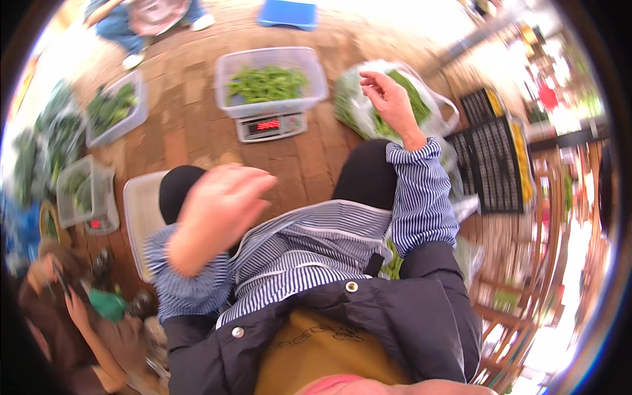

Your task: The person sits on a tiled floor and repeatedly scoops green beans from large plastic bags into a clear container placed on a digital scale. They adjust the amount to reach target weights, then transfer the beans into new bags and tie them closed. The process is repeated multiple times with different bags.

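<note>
My right hand (391, 101) is over a white plastic bag (353, 108) of long green vegetables (414, 96). Its fingers are loosely bent and a little apart, and I see nothing held in them; whether they touch the greens is unclear. Blurred by motion, my left hand (222, 207) hangs above my left knee, and its finger pose is hard to read. In front of me a clear plastic tub (318, 96) holds cut green pieces (269, 84), which look like beans or stems. That tub rests on a digital scale (271, 127) with a lit red display.
At left are a tub of leafy greens (113, 111), a smaller tub (81, 192) on another scale (109, 219), and bagged greens (61, 133). A person (74, 316) sits lower left, another (116, 29) beyond. Black crates (489, 163) stand right; a blue lid-like object (287, 15) lies ahead.
</note>
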`<state>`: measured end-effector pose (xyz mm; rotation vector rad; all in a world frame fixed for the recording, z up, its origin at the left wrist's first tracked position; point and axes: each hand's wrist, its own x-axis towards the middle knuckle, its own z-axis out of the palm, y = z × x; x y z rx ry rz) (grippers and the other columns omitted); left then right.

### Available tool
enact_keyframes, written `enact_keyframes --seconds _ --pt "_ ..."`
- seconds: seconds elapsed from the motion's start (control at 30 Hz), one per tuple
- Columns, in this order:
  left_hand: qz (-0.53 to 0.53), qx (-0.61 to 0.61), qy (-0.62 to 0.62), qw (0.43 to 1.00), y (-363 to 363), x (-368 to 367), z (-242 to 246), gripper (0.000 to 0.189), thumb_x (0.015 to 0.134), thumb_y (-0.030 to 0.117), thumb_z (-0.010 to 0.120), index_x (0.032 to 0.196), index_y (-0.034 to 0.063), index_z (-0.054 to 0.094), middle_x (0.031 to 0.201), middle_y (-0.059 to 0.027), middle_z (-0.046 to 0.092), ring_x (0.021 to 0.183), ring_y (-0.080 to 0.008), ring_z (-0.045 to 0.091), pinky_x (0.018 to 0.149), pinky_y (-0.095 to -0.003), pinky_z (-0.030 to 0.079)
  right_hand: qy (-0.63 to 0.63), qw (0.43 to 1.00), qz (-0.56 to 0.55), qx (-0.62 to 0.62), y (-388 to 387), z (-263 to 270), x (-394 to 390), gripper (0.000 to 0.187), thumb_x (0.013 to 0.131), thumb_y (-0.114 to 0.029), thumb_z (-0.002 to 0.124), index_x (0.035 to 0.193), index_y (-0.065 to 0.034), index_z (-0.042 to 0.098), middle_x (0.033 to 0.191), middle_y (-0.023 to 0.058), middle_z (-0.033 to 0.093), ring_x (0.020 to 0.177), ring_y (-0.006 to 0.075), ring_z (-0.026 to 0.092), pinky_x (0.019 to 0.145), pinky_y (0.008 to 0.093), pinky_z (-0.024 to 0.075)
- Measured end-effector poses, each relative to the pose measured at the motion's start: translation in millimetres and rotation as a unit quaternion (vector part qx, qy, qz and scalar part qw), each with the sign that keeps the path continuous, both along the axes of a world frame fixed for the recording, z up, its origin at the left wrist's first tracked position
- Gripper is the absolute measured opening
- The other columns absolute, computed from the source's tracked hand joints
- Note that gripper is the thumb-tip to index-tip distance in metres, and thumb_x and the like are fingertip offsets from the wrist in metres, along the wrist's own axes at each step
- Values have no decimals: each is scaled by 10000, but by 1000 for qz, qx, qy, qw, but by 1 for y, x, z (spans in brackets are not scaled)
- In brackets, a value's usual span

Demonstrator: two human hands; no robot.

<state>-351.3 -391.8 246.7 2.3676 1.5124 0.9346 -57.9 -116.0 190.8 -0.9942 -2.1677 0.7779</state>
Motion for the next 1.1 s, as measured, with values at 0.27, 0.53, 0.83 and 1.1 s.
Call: enact_keyframes --seconds 0.27,0.53,0.83,1.1 --pt "-14 70 62 996 84 4 112 299 808 -62 655 1101 -4 662 1100 -145 664 970 -296 657 837 -337 519 27 915 -401 -22 -185 -29 295 233 949 -78 609 1168 -8 646 966 78 712 824 125 672 771 256 550" --pt "-317 -33 167 933 196 132 65 262 785 -18 669 1044 -7 634 1026 -173 648 957 -363 630 816 -392 504 64 725 -685 -32 -337 -69 452 235 947 -70 606 1170 -3 633 1021 97 695 835 146 667 737 286 553" --pt "-314 -181 223 905 314 164 -25 280 759 -38 657 1038 -19 638 937 -153 619 786 -280 616 751 -355 497 -118 382 -917 3 -434 -208 612 395 824 -226 714 1131 15 650 1124 241 662 1059 392 631 926 453 499" --pt "-216 -319 251 888 406 163 -80 281 779 -26 656 1060 -24 662 985 -127 685 783 -193 643 739 -314 519 -50 402 -904 -139 -385 -201 614 779 767 -310 789 1372 39 442 1276 292 594 1153 412 601 985 433 472"
